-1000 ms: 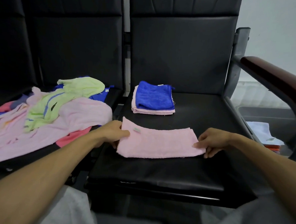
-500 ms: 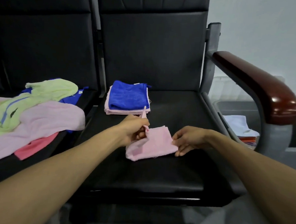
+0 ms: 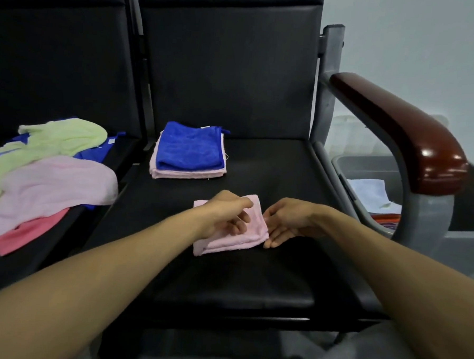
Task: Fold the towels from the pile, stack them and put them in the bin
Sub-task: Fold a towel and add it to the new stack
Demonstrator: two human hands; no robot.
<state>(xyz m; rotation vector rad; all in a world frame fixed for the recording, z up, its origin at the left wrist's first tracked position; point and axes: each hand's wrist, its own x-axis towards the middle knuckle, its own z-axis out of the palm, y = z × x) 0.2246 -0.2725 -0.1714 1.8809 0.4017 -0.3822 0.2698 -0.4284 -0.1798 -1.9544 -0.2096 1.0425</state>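
Observation:
A light pink towel [image 3: 227, 244] lies folded into a small square on the black seat [image 3: 224, 285]. My left hand [image 3: 226, 211] rests on top of it, thumb and fingers closed on its upper layer. My right hand [image 3: 288, 220] holds its right edge, thumb above and fingers below. Behind them stands a stack: a folded blue towel [image 3: 189, 149] on a folded pink towel [image 3: 186, 174]. The unfolded pile [image 3: 52, 180] of pink, green, blue and coral towels covers the left seat. The grey bin [image 3: 368, 163] sits to the right, below the armrest.
A dark red wooden armrest [image 3: 403, 133] on a grey metal frame stands between the seat and the bin. Inside the bin lie a white towel [image 3: 369, 191] and orange ones beneath it. The tall black seat backs close off the far side.
The pink towel went from a long strip to a small square. My left hand carried its left end over to the right end, where my right hand stayed. The view shifted right.

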